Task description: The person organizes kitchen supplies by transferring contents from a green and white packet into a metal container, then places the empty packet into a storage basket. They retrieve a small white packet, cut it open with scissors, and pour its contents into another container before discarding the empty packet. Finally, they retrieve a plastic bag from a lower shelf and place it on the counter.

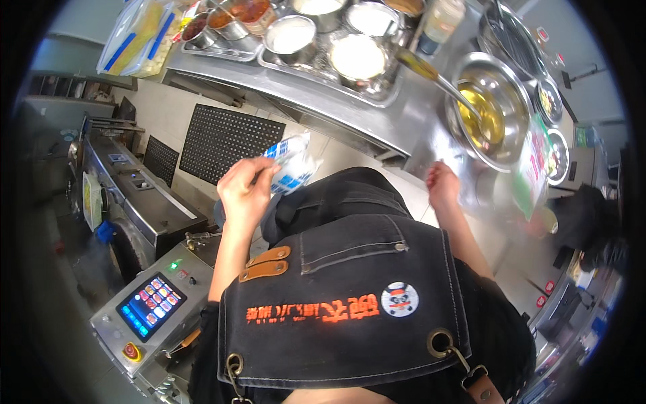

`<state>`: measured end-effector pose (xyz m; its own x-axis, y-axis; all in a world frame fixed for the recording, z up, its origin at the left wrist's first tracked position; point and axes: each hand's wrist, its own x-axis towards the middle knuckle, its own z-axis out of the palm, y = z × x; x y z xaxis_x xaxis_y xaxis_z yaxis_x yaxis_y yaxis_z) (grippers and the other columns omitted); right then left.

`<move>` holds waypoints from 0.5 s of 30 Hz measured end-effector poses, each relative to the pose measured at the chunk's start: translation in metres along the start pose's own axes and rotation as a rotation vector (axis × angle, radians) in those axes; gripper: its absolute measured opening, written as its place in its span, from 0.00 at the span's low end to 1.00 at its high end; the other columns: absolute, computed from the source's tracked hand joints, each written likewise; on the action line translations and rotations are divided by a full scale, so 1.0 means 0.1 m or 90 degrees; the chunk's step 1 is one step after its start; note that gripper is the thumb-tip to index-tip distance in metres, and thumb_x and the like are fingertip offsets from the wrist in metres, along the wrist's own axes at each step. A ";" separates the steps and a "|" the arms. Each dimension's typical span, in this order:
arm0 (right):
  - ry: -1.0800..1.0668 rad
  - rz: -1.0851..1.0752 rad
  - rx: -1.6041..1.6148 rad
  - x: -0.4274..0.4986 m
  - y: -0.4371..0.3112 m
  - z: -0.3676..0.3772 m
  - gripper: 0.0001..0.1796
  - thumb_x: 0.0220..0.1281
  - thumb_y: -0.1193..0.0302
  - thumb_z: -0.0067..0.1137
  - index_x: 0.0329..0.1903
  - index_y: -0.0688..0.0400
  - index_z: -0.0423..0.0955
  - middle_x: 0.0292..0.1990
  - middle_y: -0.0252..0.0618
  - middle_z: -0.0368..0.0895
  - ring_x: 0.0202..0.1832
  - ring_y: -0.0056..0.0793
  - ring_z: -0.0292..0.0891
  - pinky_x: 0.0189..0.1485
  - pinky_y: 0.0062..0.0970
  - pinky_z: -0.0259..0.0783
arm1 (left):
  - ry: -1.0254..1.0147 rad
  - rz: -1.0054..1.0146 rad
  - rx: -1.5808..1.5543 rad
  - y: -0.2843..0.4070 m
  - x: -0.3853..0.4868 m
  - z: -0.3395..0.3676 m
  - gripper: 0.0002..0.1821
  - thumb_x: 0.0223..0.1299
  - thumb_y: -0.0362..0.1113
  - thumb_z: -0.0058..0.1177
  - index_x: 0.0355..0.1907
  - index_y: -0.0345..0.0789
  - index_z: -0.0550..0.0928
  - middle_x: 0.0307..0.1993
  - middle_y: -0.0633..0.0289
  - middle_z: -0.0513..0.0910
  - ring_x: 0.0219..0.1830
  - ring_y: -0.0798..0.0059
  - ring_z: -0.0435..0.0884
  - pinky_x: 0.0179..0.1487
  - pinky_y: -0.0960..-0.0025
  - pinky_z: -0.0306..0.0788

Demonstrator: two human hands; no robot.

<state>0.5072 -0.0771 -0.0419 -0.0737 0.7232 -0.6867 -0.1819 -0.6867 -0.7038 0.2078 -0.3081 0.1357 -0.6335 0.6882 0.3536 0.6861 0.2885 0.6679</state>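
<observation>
My left hand point(248, 186) pinches the edge of a clear plastic packet with blue print point(292, 164), held over the floor beside my apron. My right hand point(443, 186) is over the corner of the steel worktop, its fingers curled; whether it holds anything cannot be told. Just beyond it stands a large steel bowl point(515, 96) with yellow oil point(477, 113) and a ladle point(456, 93) in it. Near the bowl's right rim is a clear bag with green and red marks point(530, 169). Steel pots of white contents point(358, 56) stand on a tray point(330, 83) further along.
Containers of red sauce point(222, 22), lidded plastic boxes point(136, 38) and a squeeze bottle point(441, 22) line the worktop. Black perforated mats point(229, 141) lie on the floor. At left stands a machine with a touch screen point(151, 305). Someone in dark clothes point(580, 217) is at right.
</observation>
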 end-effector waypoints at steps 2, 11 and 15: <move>-0.297 -0.107 -0.190 -0.34 -0.01 0.69 0.06 0.64 0.73 0.54 0.41 0.60 0.76 0.26 0.34 0.77 0.23 0.17 0.72 0.24 0.18 0.69 | 0.018 -0.074 -0.045 -0.08 0.35 0.02 0.05 0.47 0.25 0.65 0.28 0.32 0.84 0.24 0.58 0.83 0.24 0.72 0.81 0.31 0.73 0.74; -0.609 -0.673 -0.521 -0.62 -0.19 3.22 0.42 0.41 0.72 0.73 0.63 0.56 0.64 0.65 0.44 0.61 0.68 0.44 0.57 0.69 0.38 0.57 | -0.136 0.289 -0.039 -0.77 1.75 -0.25 0.07 0.43 0.20 0.62 0.26 0.32 0.83 0.26 0.59 0.84 0.27 0.67 0.82 0.32 0.70 0.74; -0.682 -0.477 -0.515 -0.40 -0.01 3.65 0.38 0.44 0.76 0.65 0.63 0.58 0.64 0.63 0.45 0.63 0.68 0.43 0.59 0.70 0.36 0.56 | -0.191 0.354 -0.070 -1.43 2.26 -0.37 0.07 0.43 0.19 0.61 0.27 0.32 0.82 0.26 0.59 0.84 0.29 0.64 0.83 0.33 0.68 0.75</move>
<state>0.1526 -0.0789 0.0531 -0.9238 0.3783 0.0591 0.0401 0.2490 -0.9677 -0.0470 -0.2183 0.1440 -0.0549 0.8765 0.4782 0.8329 -0.2239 0.5060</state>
